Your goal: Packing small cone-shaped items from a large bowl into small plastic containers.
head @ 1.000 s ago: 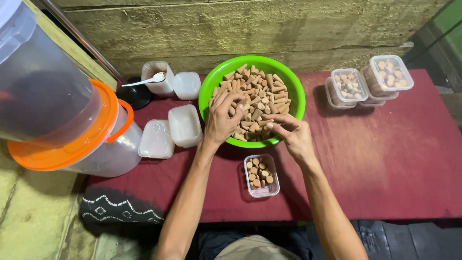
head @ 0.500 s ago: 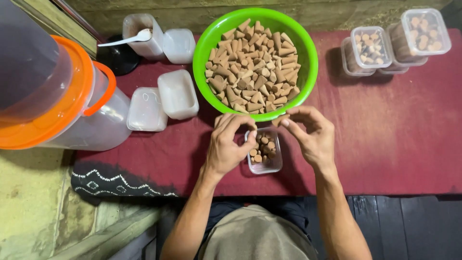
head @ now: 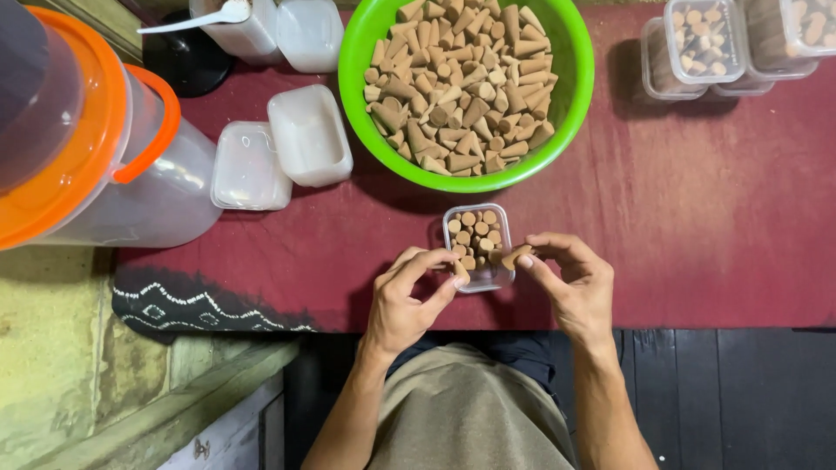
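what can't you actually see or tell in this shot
Head view, the only one:
- Small clear box: its near edge is hidden behind the fingertips of the left hand and right hand.
- Green bowl: far rim cut off by the top edge.
- Filled tubs: cut by the top edge.
- Clear bucket: contents hidden by its orange lid, which is close and blurred.

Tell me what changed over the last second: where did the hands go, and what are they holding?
Both hands left the green bowl and came back toward the person, to the small clear box. The left hand and the right hand now each pinch a brown cone at the box's near edge. The bowl, the box, the empty tubs and the red cloth stayed put.
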